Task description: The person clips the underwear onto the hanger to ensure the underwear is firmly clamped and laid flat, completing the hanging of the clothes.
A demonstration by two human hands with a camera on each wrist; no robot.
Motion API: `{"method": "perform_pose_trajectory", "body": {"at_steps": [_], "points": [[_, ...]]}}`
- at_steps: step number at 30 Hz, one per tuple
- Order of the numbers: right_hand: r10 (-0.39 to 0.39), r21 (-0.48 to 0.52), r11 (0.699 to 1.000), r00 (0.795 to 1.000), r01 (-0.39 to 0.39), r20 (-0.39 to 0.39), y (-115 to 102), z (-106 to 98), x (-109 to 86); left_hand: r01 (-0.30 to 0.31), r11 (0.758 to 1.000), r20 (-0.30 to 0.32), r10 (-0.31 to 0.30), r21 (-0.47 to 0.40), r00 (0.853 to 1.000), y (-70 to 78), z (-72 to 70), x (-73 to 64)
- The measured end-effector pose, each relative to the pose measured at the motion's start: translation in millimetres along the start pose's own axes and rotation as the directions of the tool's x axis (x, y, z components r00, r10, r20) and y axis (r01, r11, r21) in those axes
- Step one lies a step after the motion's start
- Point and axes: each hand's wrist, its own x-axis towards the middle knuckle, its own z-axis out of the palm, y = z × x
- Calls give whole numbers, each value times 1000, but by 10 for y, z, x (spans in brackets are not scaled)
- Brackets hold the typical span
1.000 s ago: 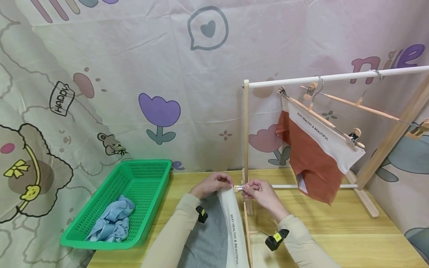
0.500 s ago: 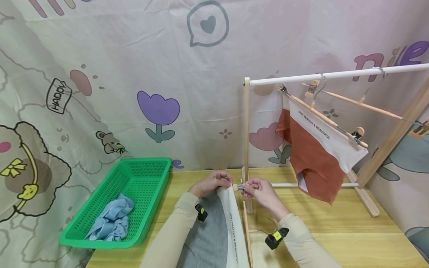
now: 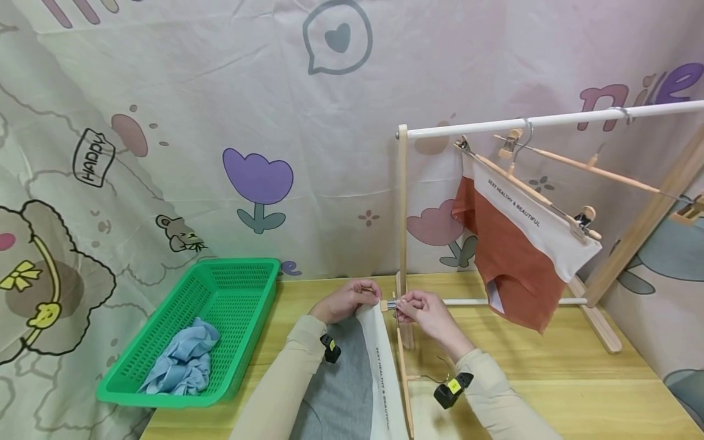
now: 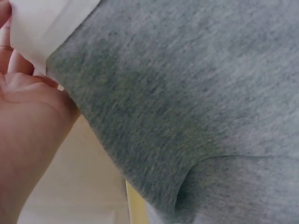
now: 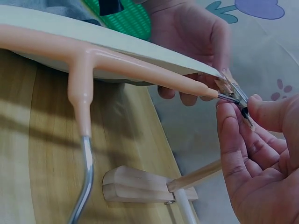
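Note:
Grey underpants (image 3: pixel 341 382) with a white lettered waistband (image 3: pixel 381 373) lie at the front middle in the head view. At the waistband's far corner, my left hand (image 3: pixel 348 302) pinches the cloth between thumb and fingers. My right hand (image 3: pixel 428 313) squeezes the end clip (image 3: pixel 387 305) of a peach-coloured hanger (image 3: pixel 406 391) between thumb and fingers. The hanger bar runs alongside the waistband. In the right wrist view the clip (image 5: pixel 226 85) meets the waistband corner; how far the cloth reaches into it cannot be told. Grey cloth (image 4: pixel 154 93) fills most of the left wrist view.
A green basket (image 3: pixel 264 318) with crumpled light-blue cloth (image 3: pixel 184 360) stands at the left. On the right is a rack with a white rail (image 3: pixel 456 129). Rust-and-white underpants (image 3: pixel 511 263) hang there from a clip hanger, beside another hanger (image 3: pixel 594 165).
The clip in my right hand has shifted slightly left, up to the waistband corner. My left hand keeps its pinch in nearly the same place. The head view has tilted slightly.

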Motion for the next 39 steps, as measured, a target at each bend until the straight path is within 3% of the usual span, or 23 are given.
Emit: {"method": "perform_pose_trajectory", "body": {"at_steps": [6, 17, 26, 31, 35, 39], "points": [[-19, -58, 998, 1000, 18, -16, -8, 31, 2, 0, 998, -20, 1, 64, 1000, 23, 1, 12], [-21, -151, 988, 1000, 17, -21, -51, 71, -3, 72, 991, -48, -67, 115, 997, 102, -4, 48], [-46, -234, 972, 998, 36, -38, -10, 112, 34, 71, 980, -44, -64, 185, 997, 134, 12, 80], [-34, -253, 967, 998, 17, -60, 57, 139, 47, 63, 961, -79, -44, 269, 996, 105, 30, 86], [7, -259, 965, 996, -29, -84, 118, 153, 55, 48, 928, -109, -8, 369, 994, 61, 67, 93], [16, -340, 939, 996, -47, -92, 189, 137, 72, 22, 903, -123, 34, 429, 992, -29, 107, 120]]}}
